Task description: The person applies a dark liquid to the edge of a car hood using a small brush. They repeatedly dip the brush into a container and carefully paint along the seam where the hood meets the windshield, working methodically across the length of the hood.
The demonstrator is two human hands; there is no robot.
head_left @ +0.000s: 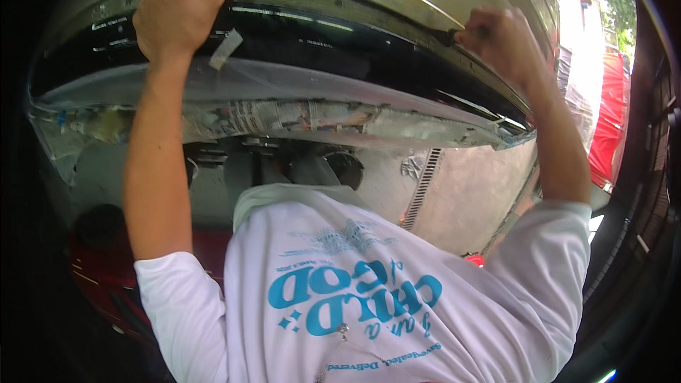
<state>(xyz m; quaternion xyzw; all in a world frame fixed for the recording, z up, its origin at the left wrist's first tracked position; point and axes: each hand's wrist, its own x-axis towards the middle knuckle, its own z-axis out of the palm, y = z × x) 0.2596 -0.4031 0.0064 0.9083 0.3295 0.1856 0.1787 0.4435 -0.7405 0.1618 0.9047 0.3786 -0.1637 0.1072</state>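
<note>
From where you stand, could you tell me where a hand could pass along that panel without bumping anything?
The dark glossy strip is bare between the left hand and the right hand, apart from a loose tape piece beside the left wrist. Below, it is crowded: newspaper masking and plastic sheeting run along the lower edge.

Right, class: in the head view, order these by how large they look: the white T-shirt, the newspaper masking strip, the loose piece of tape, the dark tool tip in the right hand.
1. White T-shirt, though it is nearest the camera.
2. Newspaper masking strip.
3. Piece of tape.
4. Dark tool tip at the right hand; mostly hidden, so unsure against the tape.
</note>
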